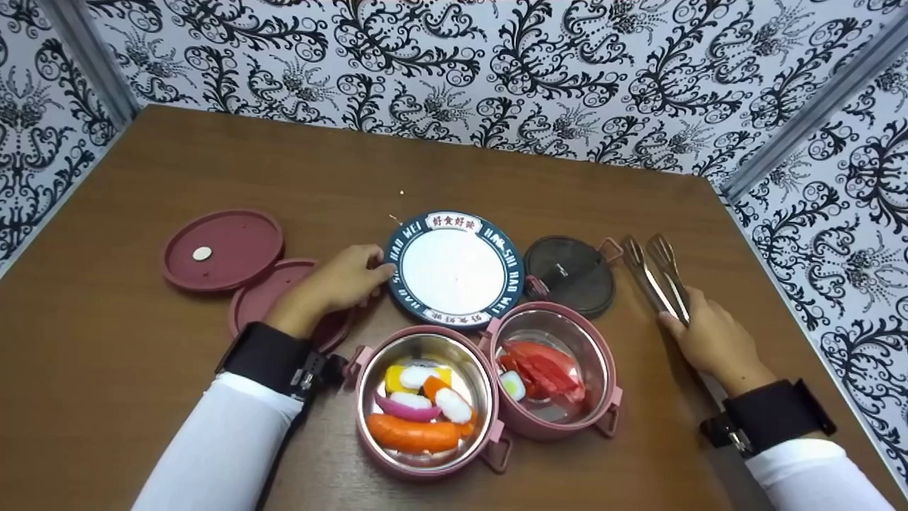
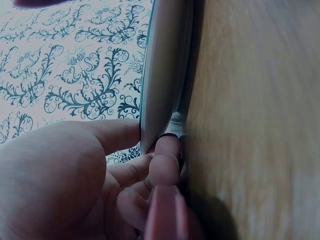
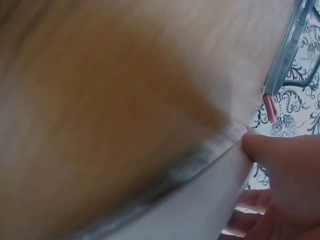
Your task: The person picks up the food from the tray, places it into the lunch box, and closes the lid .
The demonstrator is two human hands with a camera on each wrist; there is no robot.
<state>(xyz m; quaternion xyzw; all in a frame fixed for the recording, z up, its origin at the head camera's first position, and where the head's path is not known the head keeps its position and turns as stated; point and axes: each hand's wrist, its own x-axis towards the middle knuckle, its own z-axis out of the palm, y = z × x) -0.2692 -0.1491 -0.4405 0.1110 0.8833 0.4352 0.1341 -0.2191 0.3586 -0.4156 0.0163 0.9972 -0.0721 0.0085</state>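
My left hand [image 1: 346, 280] pinches the left rim of a round plate [image 1: 454, 270] with a white centre and dark lettered border. In the left wrist view, the thumb lies on one face of the plate [image 2: 162, 65] and curled fingers are at its underside. My right hand [image 1: 720, 344] grips metal tongs [image 1: 633, 252] at the right of the table, their two heads apart and holding nothing. The right wrist view shows the tongs [image 3: 195, 215] blurred and close. Nearer me, a pink pot [image 1: 425, 474] contains toy food, including an orange sausage-like piece [image 1: 411, 434].
A second pink pot [image 1: 557, 429] with red toy pieces [image 1: 543, 369] touches the first. Two pink lids [image 1: 234, 248] overlap at the left, one bearing a small white disc [image 1: 202, 253]. A dark lid [image 1: 574, 284] lies between plate and tongs. Patterned walls enclose the table's back and sides.
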